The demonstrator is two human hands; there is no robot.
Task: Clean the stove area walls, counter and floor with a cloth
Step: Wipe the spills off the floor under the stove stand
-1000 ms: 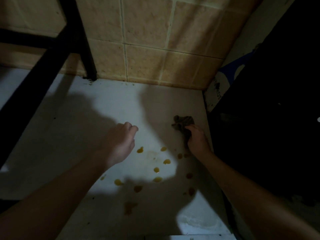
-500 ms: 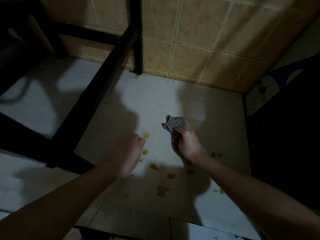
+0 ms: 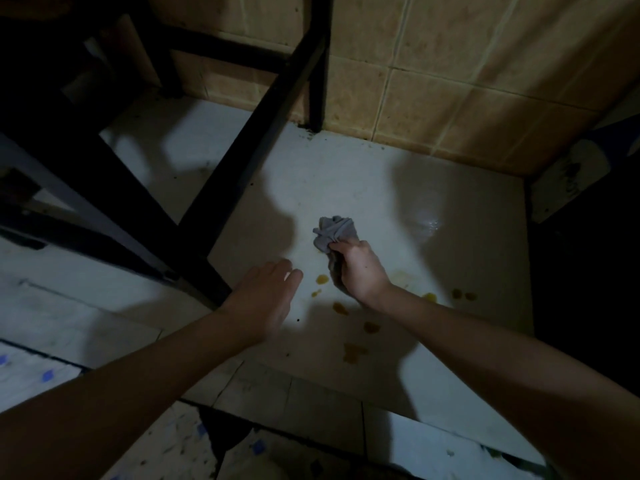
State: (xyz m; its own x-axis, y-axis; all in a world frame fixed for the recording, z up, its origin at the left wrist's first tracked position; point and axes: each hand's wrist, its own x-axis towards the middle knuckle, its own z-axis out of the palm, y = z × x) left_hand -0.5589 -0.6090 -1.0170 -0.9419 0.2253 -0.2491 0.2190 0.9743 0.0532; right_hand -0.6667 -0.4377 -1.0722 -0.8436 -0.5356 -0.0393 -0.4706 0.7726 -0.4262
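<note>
Several yellow spills [image 3: 341, 308] on the bench [image 3: 346, 174]; wiping step, I judge.
Right grip [image 3: 360, 271] clenched round grey cloth [image 3: 334, 230], left grip [image 3: 263, 303] flat, released; next I'd drag cloth nearward over spots.

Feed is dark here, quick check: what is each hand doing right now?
Left hand: open, fingers straight, holding nothing.
Right hand: closed, gripping the cloth.

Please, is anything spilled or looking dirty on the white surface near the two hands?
Yes. Yellow-orange drops lie scattered on the white surface around the right hand, which grips a crumpled grey cloth. They look like a spill not yet wiped. The left hand holds nothing.
</note>
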